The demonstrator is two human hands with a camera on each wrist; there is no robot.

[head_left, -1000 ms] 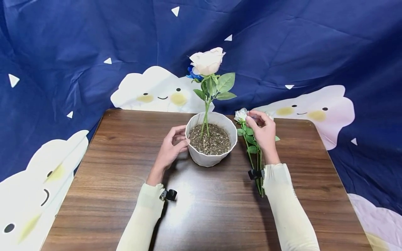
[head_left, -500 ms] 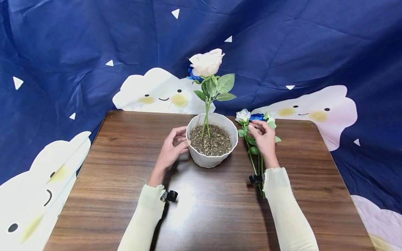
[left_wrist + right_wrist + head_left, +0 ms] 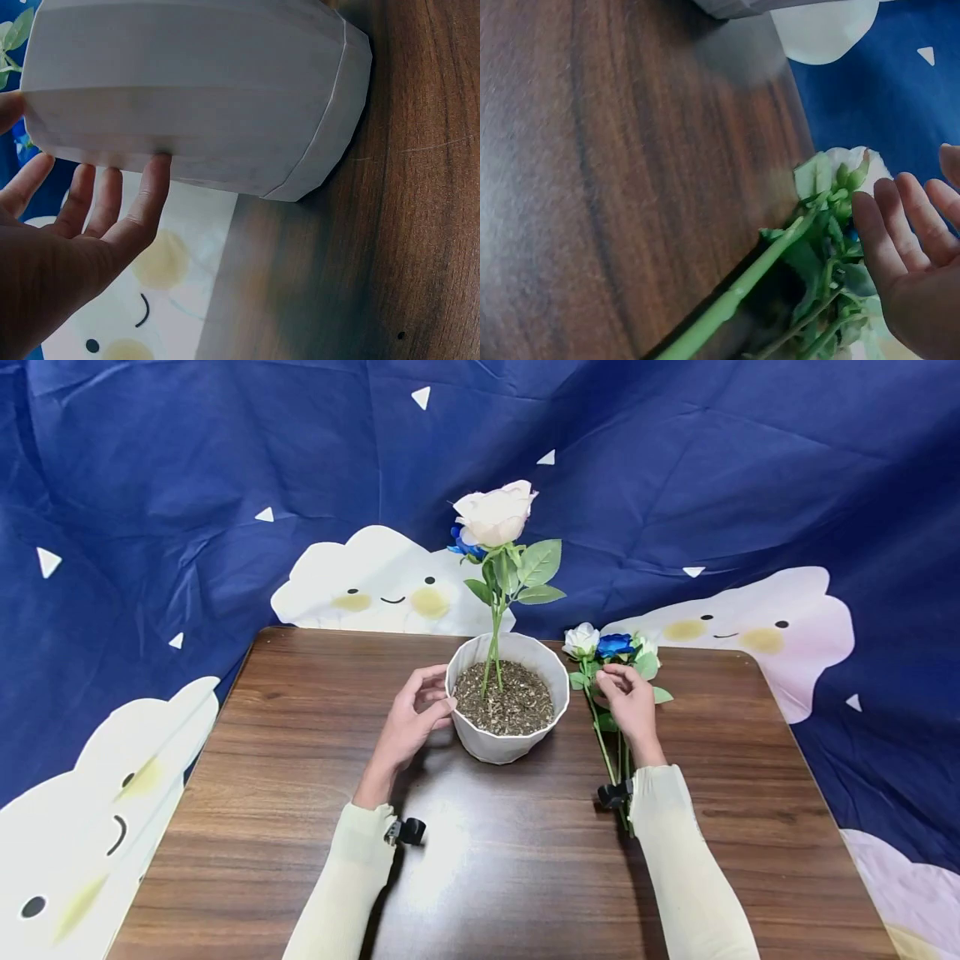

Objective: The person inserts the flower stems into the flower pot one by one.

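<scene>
My left hand touches the left side of a white flower pot with its thumb and fingertips. In the left wrist view, the loosely spread fingers lie along the pot's outer wall. Two artificial roses stand in its soil: a pale pink rose in front and a blue rose partly hidden behind it. To the right, my right hand is over cut roses lying on the table, with nothing in its fingers. Their heads are a white rose, a blue rose and a greenish-white rose.
The brown wooden table ends at a back edge just beyond the pot and rose heads. A dark blue curtain printed with smiling clouds hangs behind. The lying stems run toward the front, partly under the right wrist.
My right hand has drawn back toward the front, away from the rose heads, uncovering the lying blue rose. The left hand stays at the pot.
</scene>
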